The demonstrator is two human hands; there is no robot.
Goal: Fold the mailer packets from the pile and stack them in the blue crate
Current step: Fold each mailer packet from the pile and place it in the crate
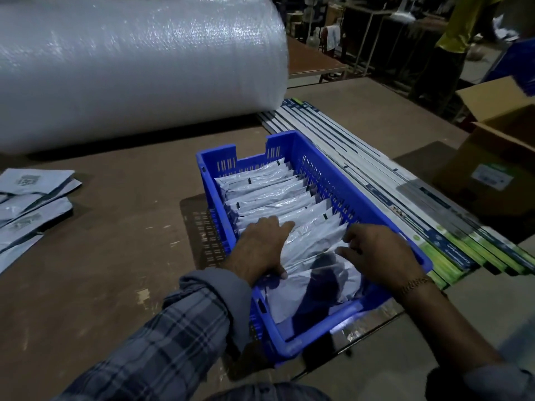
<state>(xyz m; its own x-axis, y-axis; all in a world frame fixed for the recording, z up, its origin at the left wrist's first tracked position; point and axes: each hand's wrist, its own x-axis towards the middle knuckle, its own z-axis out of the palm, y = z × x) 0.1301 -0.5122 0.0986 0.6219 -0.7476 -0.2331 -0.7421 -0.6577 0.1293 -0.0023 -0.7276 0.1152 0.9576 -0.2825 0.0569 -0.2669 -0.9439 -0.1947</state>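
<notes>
The blue crate [356,192] sits on the brown table in front of me and holds a row of several folded grey mailer packets [269,195] standing on edge. Both hands are inside its near end. My left hand [260,246] lies palm down on the nearest folded packet [312,250], fingers on top and thumb hooked under its near edge. My right hand [379,253] presses the same packet from the right, fingertips curled on its edge. A pile of flat unfolded mailers [29,204] lies at the table's left edge.
A huge roll of bubble wrap [139,68] fills the back left of the table. Long flat printed boxes [405,204] lie beside the crate on its right. An open cardboard box [498,157] stands at the right. A person in a yellow top stands far back right.
</notes>
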